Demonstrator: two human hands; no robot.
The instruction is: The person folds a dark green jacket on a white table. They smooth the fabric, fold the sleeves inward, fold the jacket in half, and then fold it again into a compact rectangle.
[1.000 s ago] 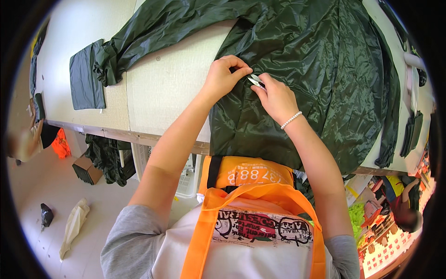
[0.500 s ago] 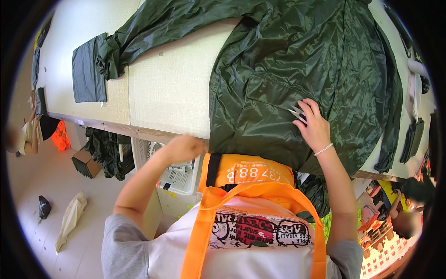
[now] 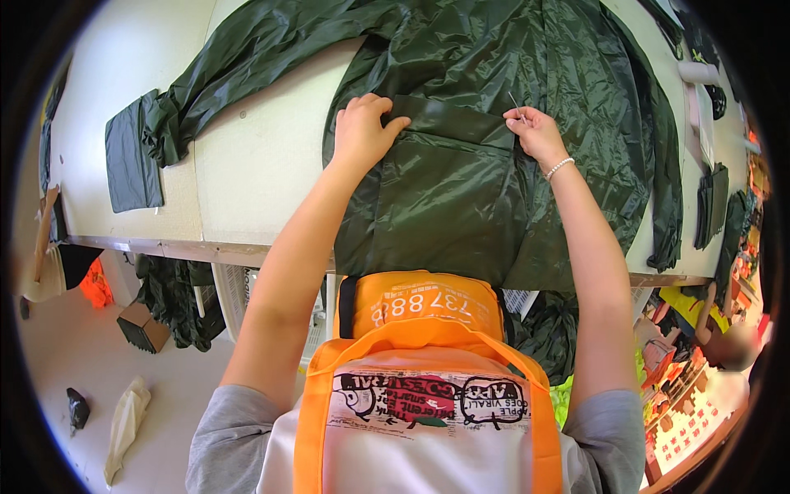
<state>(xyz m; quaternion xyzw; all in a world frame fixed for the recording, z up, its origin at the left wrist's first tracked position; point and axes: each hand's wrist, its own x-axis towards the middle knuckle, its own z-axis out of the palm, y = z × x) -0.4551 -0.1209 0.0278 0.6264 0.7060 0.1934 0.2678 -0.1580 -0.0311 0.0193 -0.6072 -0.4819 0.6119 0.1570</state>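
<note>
A dark green shiny jacket (image 3: 444,206) lies spread on the table, one sleeve stretched to the far left. Across its body runs a pocket flap (image 3: 453,119), turned upward. At the flap's left end my left hand (image 3: 362,132) rests on the cloth, thumb and forefinger apart, the other fingertips bent against the fabric. My right hand (image 3: 535,136) is closed around small thread snips (image 3: 517,107), whose thin blades point away from me. Its fingertips touch the flap's right end; whether they also pinch the cloth cannot be made out.
The pale table (image 3: 255,181) ends at a front edge close to my body. Folded dark cloth pieces (image 3: 712,206) and a white roll (image 3: 698,72) lie at the right. Below stand white baskets (image 3: 234,296) and a cardboard box (image 3: 143,326). Other people are at both sides.
My left hand has moved from the table's front edge up onto the jacket. My right hand has shifted farther away with the snips, and the pocket flap now stands turned up.
</note>
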